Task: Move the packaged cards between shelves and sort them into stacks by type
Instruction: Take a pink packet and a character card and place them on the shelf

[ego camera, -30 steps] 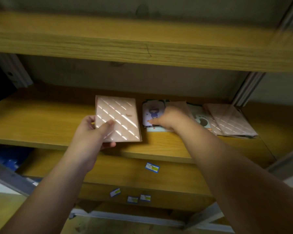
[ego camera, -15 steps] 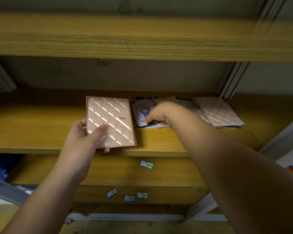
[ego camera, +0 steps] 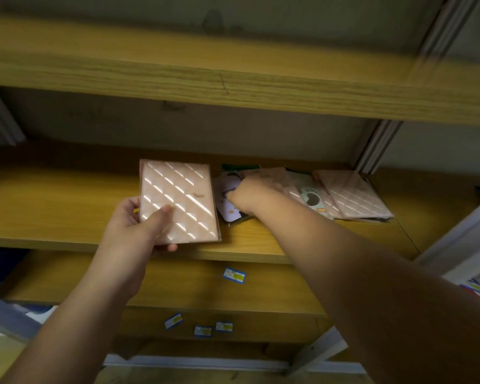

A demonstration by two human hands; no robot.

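My left hand (ego camera: 139,228) grips a pink quilted packaged card (ego camera: 178,202) by its lower left corner, just above the middle wooden shelf (ego camera: 53,206). To its right, my right hand (ego camera: 247,194) rests on a pale purple cartoon card (ego camera: 227,207) lying on the shelf, fingers curled over its top. Whether the fingers pinch that card is hidden. Further right lies a loose pile of more cards: a paw-print card (ego camera: 312,198) and pink quilted ones (ego camera: 352,194).
An upper wooden shelf (ego camera: 233,84) overhangs the work area. A lower shelf (ego camera: 205,289) carries small blue and yellow labels (ego camera: 234,275). A grey metal upright (ego camera: 377,145) stands at the right behind the pile.
My right hand has curled further over the purple cartoon card and covers more of it. The left hand keeps the pink card in about the same place.
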